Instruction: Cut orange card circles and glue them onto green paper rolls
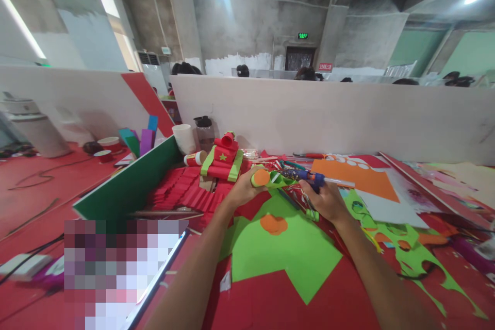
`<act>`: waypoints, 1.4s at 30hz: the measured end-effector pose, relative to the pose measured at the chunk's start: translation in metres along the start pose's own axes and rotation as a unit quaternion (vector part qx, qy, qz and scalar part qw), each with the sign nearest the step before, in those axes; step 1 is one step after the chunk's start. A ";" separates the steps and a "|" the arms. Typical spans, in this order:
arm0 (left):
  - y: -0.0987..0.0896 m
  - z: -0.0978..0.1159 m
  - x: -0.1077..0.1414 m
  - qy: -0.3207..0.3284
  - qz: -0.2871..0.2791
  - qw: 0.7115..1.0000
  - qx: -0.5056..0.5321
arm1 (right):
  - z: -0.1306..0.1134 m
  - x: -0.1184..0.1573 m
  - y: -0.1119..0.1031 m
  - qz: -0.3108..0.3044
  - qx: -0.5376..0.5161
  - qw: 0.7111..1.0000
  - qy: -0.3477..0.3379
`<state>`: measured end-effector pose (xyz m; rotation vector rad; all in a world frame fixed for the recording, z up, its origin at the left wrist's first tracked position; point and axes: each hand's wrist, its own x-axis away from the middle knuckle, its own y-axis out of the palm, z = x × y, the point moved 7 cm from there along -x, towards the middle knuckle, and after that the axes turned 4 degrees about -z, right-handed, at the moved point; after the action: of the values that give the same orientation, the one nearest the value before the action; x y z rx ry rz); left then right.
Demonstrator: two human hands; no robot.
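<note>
My left hand is closed on a green paper piece with an orange round end, held above the table. My right hand is wrapped round a blue hot glue gun, whose clear glue stick sticks out to the right. The gun's front end points left, close to the paper piece; whether they touch I cannot tell. Below both hands lies a large green paper cutout with points along its edge. On it rests an orange paper shape.
Behind my left hand stands a red paper model with a yellow star, beside folded red paper strips. A green board and a blurred-out screen lie left. Orange paper and green scraps lie right. A white partition closes the back.
</note>
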<state>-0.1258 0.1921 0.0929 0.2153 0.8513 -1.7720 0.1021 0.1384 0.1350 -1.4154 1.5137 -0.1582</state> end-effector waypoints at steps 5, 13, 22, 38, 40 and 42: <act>0.000 0.001 0.000 -0.001 0.005 1.000 0.001 | 0.000 0.000 -0.001 0.010 0.002 1.000 0.001; 0.001 -0.001 0.000 -0.010 0.001 1.000 0.015 | -0.003 0.000 0.000 -0.005 0.001 1.000 0.001; 0.000 -0.003 0.000 -0.013 -0.001 1.000 0.006 | 0.003 -0.003 -0.007 0.005 0.029 1.000 0.007; -0.003 -0.006 -0.001 -0.029 0.009 0.999 0.012 | 0.004 -0.005 -0.010 -0.002 0.034 0.999 0.001; -0.004 -0.005 -0.001 -0.031 0.014 0.999 0.014 | 0.004 -0.005 -0.010 -0.001 0.037 0.999 -0.003; -0.004 -0.004 -0.001 -0.034 0.018 0.999 0.017 | 0.003 -0.005 -0.010 -0.001 0.039 0.999 -0.009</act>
<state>-0.1300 0.1958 0.0924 0.1907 0.7653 -1.7510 0.1102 0.1408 0.1435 -1.3524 1.4762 -0.2038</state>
